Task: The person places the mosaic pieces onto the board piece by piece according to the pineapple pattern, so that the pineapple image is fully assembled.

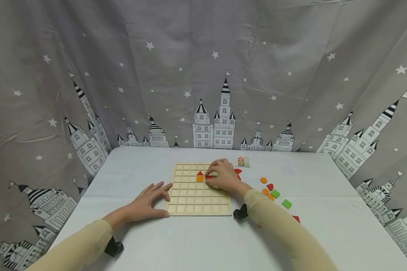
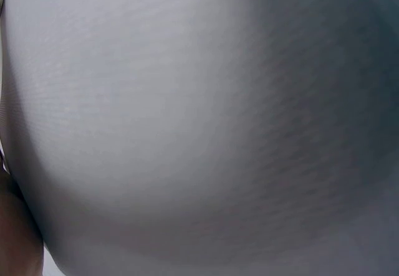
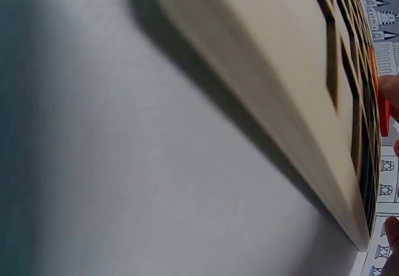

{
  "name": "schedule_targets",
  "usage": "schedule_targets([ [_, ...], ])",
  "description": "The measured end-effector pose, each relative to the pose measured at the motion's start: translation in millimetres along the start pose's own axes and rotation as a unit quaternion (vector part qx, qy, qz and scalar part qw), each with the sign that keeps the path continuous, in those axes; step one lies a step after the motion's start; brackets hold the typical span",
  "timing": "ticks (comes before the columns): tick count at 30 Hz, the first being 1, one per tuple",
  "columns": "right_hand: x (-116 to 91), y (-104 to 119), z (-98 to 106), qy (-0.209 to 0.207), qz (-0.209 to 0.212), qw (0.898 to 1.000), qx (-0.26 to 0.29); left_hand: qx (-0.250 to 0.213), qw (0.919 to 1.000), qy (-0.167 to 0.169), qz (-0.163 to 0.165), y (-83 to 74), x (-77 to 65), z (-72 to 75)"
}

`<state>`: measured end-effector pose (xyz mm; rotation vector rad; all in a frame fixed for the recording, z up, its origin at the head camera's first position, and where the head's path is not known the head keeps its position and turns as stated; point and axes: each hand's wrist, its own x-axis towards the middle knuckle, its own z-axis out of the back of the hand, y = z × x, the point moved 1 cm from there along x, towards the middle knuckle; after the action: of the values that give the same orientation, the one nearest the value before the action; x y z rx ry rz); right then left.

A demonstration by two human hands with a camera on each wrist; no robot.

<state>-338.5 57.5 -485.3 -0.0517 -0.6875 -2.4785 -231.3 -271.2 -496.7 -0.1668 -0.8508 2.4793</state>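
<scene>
A pale wooden grid board lies on the white table. My left hand rests at its left edge, fingers spread and thumb at the near corner. Over the board's upper right part, my right hand pinches a red piece, also seen as a thin red edge in the right wrist view. Left of those fingers, an orange square sits in a cell, with a red triangle just above it. The right hand hides some cells, and the red piece's full shape is covered.
Right of the board lie loose red, orange and green pieces, among them a green square and an orange circle. A small printed pattern card lies behind the board. A grey castle-print curtain hangs beyond the table.
</scene>
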Motion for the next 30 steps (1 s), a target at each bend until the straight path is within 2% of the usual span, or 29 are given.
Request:
schedule_targets([
  [23, -1.6, -5.6, -0.7, -0.008, -0.022, 1.0, 0.009, 0.006, 1.0, 0.002, 0.006, 3.3, 1.7, -2.2],
  [30, -1.1, -9.2, 2.0, -0.004, -0.025, 0.999, 0.035, 0.006, 1.0, 0.003, 0.0, 4.0, 1.1, -1.7],
])
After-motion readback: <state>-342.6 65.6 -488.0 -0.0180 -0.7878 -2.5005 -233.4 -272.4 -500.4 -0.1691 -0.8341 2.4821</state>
